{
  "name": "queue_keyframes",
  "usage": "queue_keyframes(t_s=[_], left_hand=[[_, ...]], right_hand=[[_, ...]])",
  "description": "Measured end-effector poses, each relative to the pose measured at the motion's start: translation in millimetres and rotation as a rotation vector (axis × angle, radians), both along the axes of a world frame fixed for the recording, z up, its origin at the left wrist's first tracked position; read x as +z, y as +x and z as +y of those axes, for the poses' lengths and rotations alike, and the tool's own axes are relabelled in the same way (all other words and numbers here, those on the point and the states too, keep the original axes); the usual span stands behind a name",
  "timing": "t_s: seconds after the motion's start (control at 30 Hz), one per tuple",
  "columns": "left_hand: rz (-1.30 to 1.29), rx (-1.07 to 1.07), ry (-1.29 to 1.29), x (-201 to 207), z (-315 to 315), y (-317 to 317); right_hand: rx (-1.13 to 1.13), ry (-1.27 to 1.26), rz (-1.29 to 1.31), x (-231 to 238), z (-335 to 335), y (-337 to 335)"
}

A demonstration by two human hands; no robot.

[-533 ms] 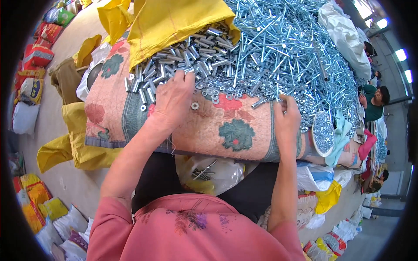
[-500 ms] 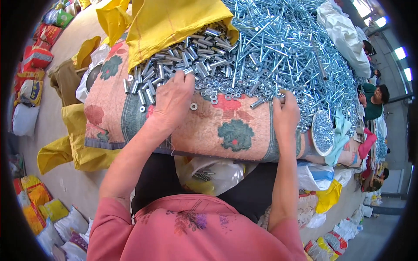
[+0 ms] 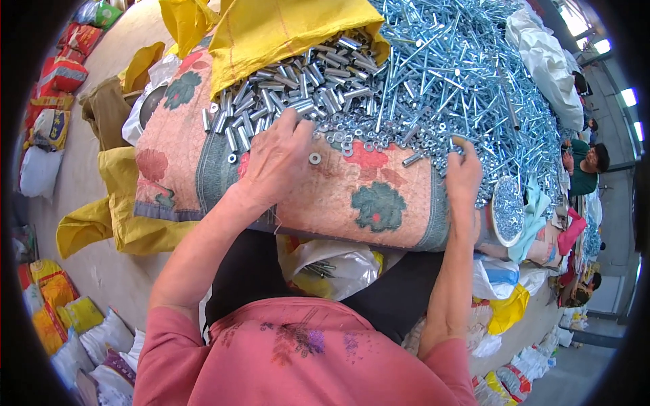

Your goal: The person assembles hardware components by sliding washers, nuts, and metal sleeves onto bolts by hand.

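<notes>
My left hand (image 3: 279, 159) rests at the near edge of a heap of short silver metal sleeves (image 3: 332, 71). Its fingers are closed together at the sleeves, and what they grip is hidden. Farther right, my right hand (image 3: 463, 179) has its fingers curled at the border of the long thin bolts (image 3: 467, 74); whatever is in them is too small to make out. Between the hands lie several loose washers (image 3: 347, 145) and nuts. A single sleeve (image 3: 412, 160) lies just left of my right hand, and one washer (image 3: 315, 158) sits by my left hand.
A floral padded cover (image 3: 325, 196) lies under the heaps. A yellow woven sack (image 3: 291, 34) spills the sleeves. An oval white container (image 3: 506, 210) of small parts stands at right beside a pale green cloth (image 3: 531, 220). Another person (image 3: 586, 166) is at far right. Filled bags (image 3: 61, 291) line the left.
The view has shifted slightly, so the heaps appear farther right. My right hand has moved a little to the right along the bolts. My left hand stays at the sleeves.
</notes>
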State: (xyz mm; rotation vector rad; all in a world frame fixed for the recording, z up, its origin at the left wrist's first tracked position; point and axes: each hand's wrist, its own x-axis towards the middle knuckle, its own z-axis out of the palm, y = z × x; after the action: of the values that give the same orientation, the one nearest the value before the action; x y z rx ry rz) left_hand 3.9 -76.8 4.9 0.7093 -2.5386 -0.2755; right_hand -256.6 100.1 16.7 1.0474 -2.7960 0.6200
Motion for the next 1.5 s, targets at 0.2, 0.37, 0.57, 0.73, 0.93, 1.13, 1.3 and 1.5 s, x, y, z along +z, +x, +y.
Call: queue_keyframes(t_s=[0.2,0.37,0.57,0.73,0.93,1.13,1.3,1.5], left_hand=[[0.412,-0.120,0.325,-3,11,-6],[0.589,-0.207,1.059,12,36,0],[0.406,-0.325,1.300,5,38,7],[0.325,-0.305,1.235,-4,37,10],[0.318,-0.522,1.363,-1,38,17],[0.568,-0.448,2.012,6,34,27],[0.882,-0.328,2.175,-6,64,18],[0.809,-0.381,2.133,-10,84,19]], right_hand=[[0.088,-0.344,-0.442,8,14,31],[0.223,-0.418,-0.728,35,19,86],[0.448,-0.339,-1.059,44,31,113],[0.593,-0.154,-0.862,53,31,112],[0.694,-0.141,-1.014,43,30,105],[0.655,-0.192,-1.146,44,16,117],[0.617,-0.518,-0.762,9,-6,151],[0.808,-0.545,-0.679,12,-35,166]])
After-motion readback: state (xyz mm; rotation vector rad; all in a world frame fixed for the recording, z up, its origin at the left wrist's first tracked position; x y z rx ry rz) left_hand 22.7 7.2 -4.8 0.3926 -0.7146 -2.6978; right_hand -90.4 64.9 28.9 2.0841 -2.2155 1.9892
